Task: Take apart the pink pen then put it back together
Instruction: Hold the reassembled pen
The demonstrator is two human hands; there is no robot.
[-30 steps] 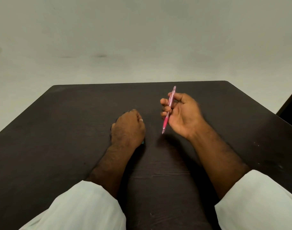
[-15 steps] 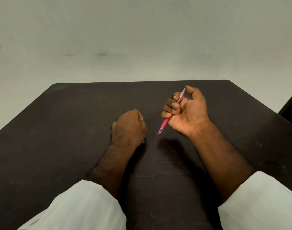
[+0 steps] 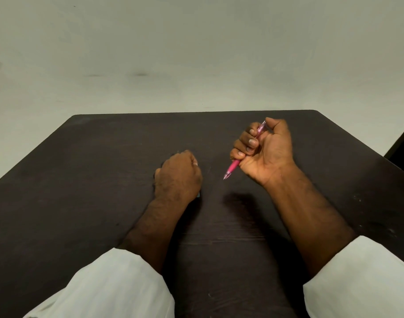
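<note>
From my remote seat I see the right hand [image 3: 265, 152] raised above the table [image 3: 81, 180], palm turned toward the camera and forearm slanting up from the near right. Its fingers are curled tightly round the pink pen [image 3: 233, 167], and the thumb stands bent beside the pen's upper end. The pen sits tilted in that fist. Its clear pale top pokes out by the thumb, and its pink grip and tip stick out below the little finger, pointing down and left. The tip hangs in the air, off the tabletop, between the two hands.

The left hand [image 3: 178, 177] rests knuckles-up on the table near the middle, fingers folded under. A small bluish sliver [image 3: 198, 195] shows at the edge of its heel. I cannot tell what it is, or whether the hand grips it.

Both forearms are bare, coming out of a left sleeve [image 3: 114, 288] and a right sleeve [image 3: 361, 278] of pale cloth.

The table is dark brown and matte, with faint scuffs and a few light specks toward the right. Beyond its far edge the room is a plain pale surface [image 3: 196, 53] with a couple of dim smudges. A dark shape [image 3: 403, 143] cuts in at the right border.
</note>
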